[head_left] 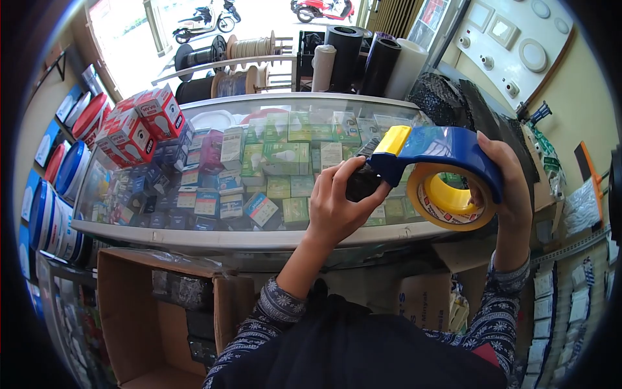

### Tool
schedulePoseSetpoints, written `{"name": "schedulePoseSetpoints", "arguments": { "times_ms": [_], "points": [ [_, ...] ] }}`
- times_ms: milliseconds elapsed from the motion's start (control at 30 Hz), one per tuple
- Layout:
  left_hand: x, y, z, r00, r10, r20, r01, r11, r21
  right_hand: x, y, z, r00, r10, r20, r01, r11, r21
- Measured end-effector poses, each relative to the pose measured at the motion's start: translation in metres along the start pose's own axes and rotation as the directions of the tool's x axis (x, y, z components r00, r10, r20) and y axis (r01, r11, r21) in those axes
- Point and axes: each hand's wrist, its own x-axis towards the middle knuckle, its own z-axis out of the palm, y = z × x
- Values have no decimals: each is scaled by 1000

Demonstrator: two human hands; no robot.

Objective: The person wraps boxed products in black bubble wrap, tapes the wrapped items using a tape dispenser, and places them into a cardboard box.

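A blue tape dispenser [447, 144] with a yellow front piece [393, 139] is held up over the glass counter. Inside it sits a roll of tape [424, 202] around a yellow hub. My right hand [508, 174] grips the dispenser's right end, fingers wrapped round the blue frame. At the dispenser's front end, my left hand [338, 204] is closed on a small dark, shiny object [361, 184], whose kind I cannot make out. The left thumb and fingertips touch or almost touch the blue front edge.
Beneath my hands, a glass display counter [259, 238] holds many small boxes. Red-and-white boxes [133, 133] stand on its left end. An open cardboard box [133, 324] with black-wrapped packages is at lower left. Cable spools [249, 48] and upright rolls [346, 58] stand beyond; black bubble wrap [434, 97] lies right.
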Motion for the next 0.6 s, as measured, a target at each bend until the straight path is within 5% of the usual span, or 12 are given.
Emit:
{"name": "schedulePoseSetpoints", "arguments": {
  "times_ms": [367, 600],
  "points": [
    [-3, -1, 4, 999, 12, -46, -11, 1000, 18, -22, 28, -5, 983, -39, -179, 63, 990, 129],
    [-3, 0, 3, 999, 41, -13, -41, 999, 16, -34, 29, -15, 994, -74, -86, 83, 990, 112]
  ]
}}
